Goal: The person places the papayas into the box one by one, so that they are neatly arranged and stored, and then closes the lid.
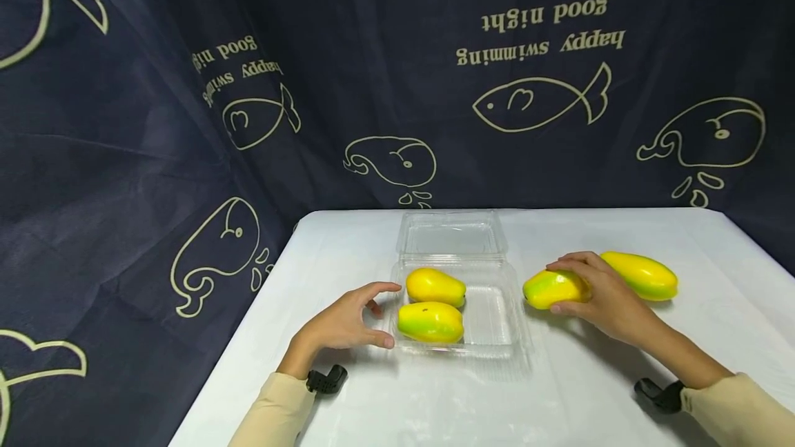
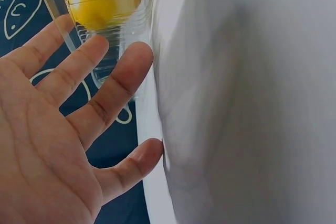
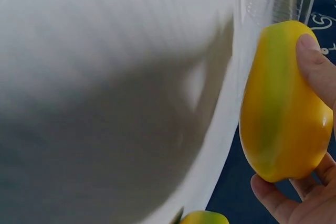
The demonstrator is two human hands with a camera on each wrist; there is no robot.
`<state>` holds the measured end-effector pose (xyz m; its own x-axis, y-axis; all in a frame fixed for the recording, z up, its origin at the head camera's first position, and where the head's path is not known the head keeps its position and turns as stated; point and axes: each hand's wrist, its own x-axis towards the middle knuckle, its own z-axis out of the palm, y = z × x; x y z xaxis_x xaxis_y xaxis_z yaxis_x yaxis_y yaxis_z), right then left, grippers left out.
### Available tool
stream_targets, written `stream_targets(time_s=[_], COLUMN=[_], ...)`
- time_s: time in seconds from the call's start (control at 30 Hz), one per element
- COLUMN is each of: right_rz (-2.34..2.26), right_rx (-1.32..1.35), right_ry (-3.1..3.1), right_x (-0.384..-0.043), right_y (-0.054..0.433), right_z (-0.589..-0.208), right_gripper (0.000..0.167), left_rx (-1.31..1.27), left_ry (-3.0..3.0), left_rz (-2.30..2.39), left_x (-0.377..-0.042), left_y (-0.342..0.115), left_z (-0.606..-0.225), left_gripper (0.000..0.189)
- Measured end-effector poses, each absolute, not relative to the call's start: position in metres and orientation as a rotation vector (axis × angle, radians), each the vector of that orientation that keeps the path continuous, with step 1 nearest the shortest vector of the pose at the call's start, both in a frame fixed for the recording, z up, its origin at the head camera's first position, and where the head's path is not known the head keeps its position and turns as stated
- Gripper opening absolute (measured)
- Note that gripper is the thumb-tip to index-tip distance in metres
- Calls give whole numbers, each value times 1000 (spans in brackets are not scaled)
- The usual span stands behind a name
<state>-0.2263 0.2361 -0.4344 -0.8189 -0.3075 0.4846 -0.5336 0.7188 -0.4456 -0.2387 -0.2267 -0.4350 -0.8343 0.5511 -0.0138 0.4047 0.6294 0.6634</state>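
My right hand [image 1: 611, 303] grips a yellow-green papaya [image 1: 551, 288] over the right part of the table, thumb on one side and fingers on the other. In the right wrist view the held papaya [image 3: 283, 103] shows whole, with a green stripe along it. A clear plastic clamshell box [image 1: 497, 316] lies with its lid back at mid-table. Two papayas, a rear one [image 1: 435, 287] and a front one [image 1: 430, 323], lie in its left half. Beside the box's left wall is my left hand [image 1: 341, 321], its fingers spread and holding nothing.
Another papaya [image 1: 646, 276] lies on the white-covered table [image 1: 590, 392] beyond my right hand, which partly hides it. The box's lid [image 1: 453, 236] reaches toward the table's back edge. A dark curtain [image 1: 373, 88] with fish and whale drawings hangs behind and to the left.
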Motion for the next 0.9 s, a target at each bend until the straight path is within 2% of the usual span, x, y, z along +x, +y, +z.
stream_targets(time_s=[0.43,0.9], right_rz=[789,851], right_rx=[608,531], right_ry=[-2474,-2443], right_x=[-223,-224], right_y=[235,216], right_z=[-417,-405], right_gripper=[72,68], left_rx=[788,792], left_ry=[2631,2636], left_rz=[995,996], left_x=[-241,-241], left_y=[-227,-226], left_z=[-437,-437], left_gripper=[92,92])
